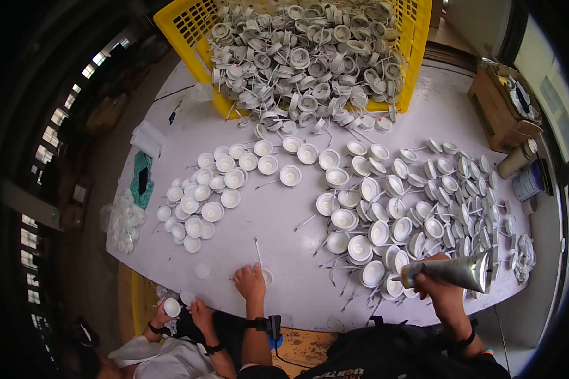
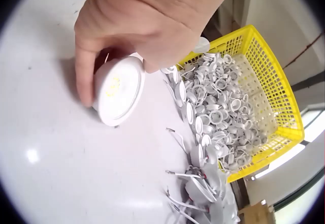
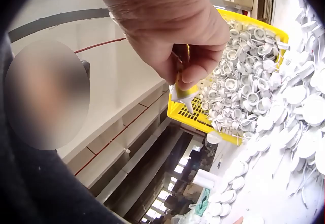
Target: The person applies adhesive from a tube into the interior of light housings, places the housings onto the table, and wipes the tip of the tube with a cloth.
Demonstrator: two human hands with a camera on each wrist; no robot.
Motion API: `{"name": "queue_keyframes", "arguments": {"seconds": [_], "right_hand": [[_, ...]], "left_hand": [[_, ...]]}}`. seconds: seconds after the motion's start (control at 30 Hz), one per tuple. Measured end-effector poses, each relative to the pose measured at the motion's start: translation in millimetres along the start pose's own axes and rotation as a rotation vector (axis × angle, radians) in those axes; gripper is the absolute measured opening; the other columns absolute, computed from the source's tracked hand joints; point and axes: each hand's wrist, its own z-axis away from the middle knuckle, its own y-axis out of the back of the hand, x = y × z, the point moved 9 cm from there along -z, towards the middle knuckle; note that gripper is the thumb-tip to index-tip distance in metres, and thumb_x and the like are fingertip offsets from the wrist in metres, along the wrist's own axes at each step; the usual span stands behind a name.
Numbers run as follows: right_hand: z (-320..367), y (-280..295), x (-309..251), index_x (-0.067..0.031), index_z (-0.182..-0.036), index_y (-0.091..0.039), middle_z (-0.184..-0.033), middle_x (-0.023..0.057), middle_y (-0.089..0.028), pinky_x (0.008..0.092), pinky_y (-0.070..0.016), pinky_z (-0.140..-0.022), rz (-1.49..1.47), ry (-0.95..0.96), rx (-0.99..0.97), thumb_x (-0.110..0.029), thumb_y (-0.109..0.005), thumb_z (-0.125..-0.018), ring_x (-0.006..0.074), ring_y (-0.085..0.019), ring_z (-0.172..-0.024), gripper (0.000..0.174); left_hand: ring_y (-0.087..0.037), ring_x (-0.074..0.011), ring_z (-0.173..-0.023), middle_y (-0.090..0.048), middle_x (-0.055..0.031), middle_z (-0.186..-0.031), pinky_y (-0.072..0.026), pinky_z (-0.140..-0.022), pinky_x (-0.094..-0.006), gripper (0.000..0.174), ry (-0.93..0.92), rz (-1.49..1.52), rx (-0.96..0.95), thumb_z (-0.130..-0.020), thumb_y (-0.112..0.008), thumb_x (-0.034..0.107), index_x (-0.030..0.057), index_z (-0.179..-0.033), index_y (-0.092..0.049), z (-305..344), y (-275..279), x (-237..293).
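My left hand [image 1: 250,283] pinches a white round downlight [image 2: 121,89] by its rim, low over the table. In the left wrist view the downlight is tilted on edge, with small yellow LED chips inside its face. One wire lead [image 1: 257,251] lies beside the fingers. My right hand [image 1: 444,295] grips a silver squeeze tube [image 1: 455,271] with a yellow collar, held sideways above the right-hand group of downlights [image 1: 401,227]. In the right wrist view the tube's pale pointed nozzle [image 3: 187,100] sticks out below the fingers.
A yellow crate [image 1: 417,57] heaped with white lamp housings stands at the back. More downlights [image 1: 202,192] lie left. At lower left another person's hands hold a white lamp [image 1: 172,307] and a clear disc [image 1: 187,297]. A cardboard box [image 1: 496,114] stands right.
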Motion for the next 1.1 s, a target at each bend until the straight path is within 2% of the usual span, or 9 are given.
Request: {"name": "queue_keyframes", "arguments": {"seconds": [0.1, 0.13, 0.2, 0.27, 0.47, 0.53, 0.63, 0.87, 1.1], "right_hand": [[-8.9, 8.8, 4.6, 0.0005, -0.084, -0.045, -0.067, 0.0086, -0.053, 0.0200, -0.0392, -0.042, -0.023, -0.014, 0.025, -0.004, -0.059, -0.069, 0.0110, -0.050, -0.051, 0.020], [-12.2, 13.3, 5.4, 0.0004, -0.084, -0.045, -0.067, 0.0086, -0.053, 0.0201, -0.0391, -0.041, -0.057, -0.019, 0.062, -0.005, -0.059, -0.069, 0.0111, -0.050, -0.051, 0.021], [-20.3, 17.8, 6.6, 0.0001, -0.084, -0.043, -0.066, 0.0087, -0.052, 0.0199, -0.0385, -0.041, -0.102, -0.016, 0.100, -0.008, -0.059, -0.070, 0.0113, -0.050, -0.051, 0.023], [-26.9, 19.3, 5.6, 0.0000, -0.084, -0.043, -0.065, 0.0085, -0.052, 0.0199, -0.0381, -0.041, -0.100, -0.020, 0.132, -0.009, -0.059, -0.070, 0.0111, -0.049, -0.050, 0.024], [-40.2, 30.5, 6.9, -0.0004, -0.084, -0.043, -0.062, 0.0075, -0.051, 0.0201, -0.0366, -0.040, -0.067, -0.025, 0.192, -0.014, -0.061, -0.069, 0.0106, -0.047, -0.048, 0.026], [-42.5, 33.1, 7.9, -0.0004, -0.084, -0.043, -0.061, 0.0072, -0.051, 0.0202, -0.0364, -0.040, -0.065, -0.020, 0.205, -0.015, -0.061, -0.069, 0.0105, -0.047, -0.048, 0.027], [-42.8, 35.1, 9.8, -0.0001, -0.085, -0.044, -0.062, 0.0076, -0.051, 0.0202, -0.0364, -0.040, -0.063, -0.022, 0.211, -0.015, -0.061, -0.069, 0.0108, -0.047, -0.048, 0.028], [-28.4, 39.0, 9.4, 0.0018, -0.091, -0.043, -0.068, 0.0083, -0.052, 0.0208, -0.0354, -0.036, -0.149, 0.049, 0.217, -0.015, -0.059, -0.070, 0.0116, -0.046, -0.044, 0.032], [-3.8, 36.6, 19.4, 0.0027, -0.096, -0.044, -0.066, 0.0063, -0.051, 0.0194, -0.0348, -0.036, -0.180, 0.039, 0.064, -0.019, -0.056, -0.073, 0.0096, -0.046, -0.046, 0.034]], "left_hand": [[-0.043, -0.0282, -0.091, -0.052, -0.0156, -0.085, -0.0291, -0.086, -0.0393, 0.031, -0.152, 0.337, 0.180, -0.077, -0.049, 0.028, 0.0009, -0.091, -0.054, -22.4, 25.0, 44.0], [-0.047, -0.0239, -0.084, -0.053, -0.0112, -0.084, -0.0368, -0.077, -0.0360, 0.027, -0.160, 0.492, 0.035, -0.075, -0.053, 0.024, 0.0023, -0.091, -0.053, -37.4, 9.3, 60.9], [-0.051, -0.0184, -0.076, -0.054, -0.0061, -0.082, -0.0418, -0.065, -0.0311, 0.028, 0.241, 1.165, -0.458, -0.073, -0.056, 0.024, 0.0034, -0.092, -0.053, -57.5, -45.9, 92.8], [-0.052, -0.0138, -0.076, -0.053, -0.0058, -0.084, -0.0421, -0.062, -0.0271, 0.029, 0.441, 1.415, -0.574, -0.073, -0.056, 0.027, 0.0028, -0.089, -0.054, -80.0, -77.8, 132.3], [-0.055, -0.0302, -0.073, -0.057, -0.0163, -0.086, -0.0438, -0.062, -0.0352, 0.047, 0.292, 0.811, -0.336, -0.068, -0.057, 0.037, -0.0041, -0.091, -0.052, -173.5, -158.7, 170.8], [-0.054, -0.0386, -0.066, -0.057, -0.0203, -0.081, -0.0430, -0.062, -0.0390, 0.049, 0.368, 0.704, -0.016, -0.064, -0.057, 0.037, -0.0056, -0.089, -0.052, -179.6, -136.5, 167.4], [-0.056, -0.0203, -0.064, -0.056, -0.0147, -0.074, -0.0429, -0.055, -0.0278, 0.040, 0.347, 0.764, -0.259, -0.065, -0.058, 0.028, -0.0068, -0.084, -0.053, -185.6, -154.5, 168.9], [-0.055, -0.0257, -0.088, -0.053, -0.0145, -0.093, -0.0456, -0.069, -0.0324, 0.033, 0.510, 1.863, -0.802, -0.074, -0.043, 0.015, -0.0026, -0.102, -0.043, -84.4, -77.0, 192.9], [-0.051, -0.0245, -0.089, -0.045, -0.0179, -0.110, -0.0435, -0.069, -0.0317, 0.042, 0.188, 2.028, -1.010, -0.077, -0.040, 0.018, 0.0008, -0.115, -0.034, 50.5, 46.2, 204.1]]}}
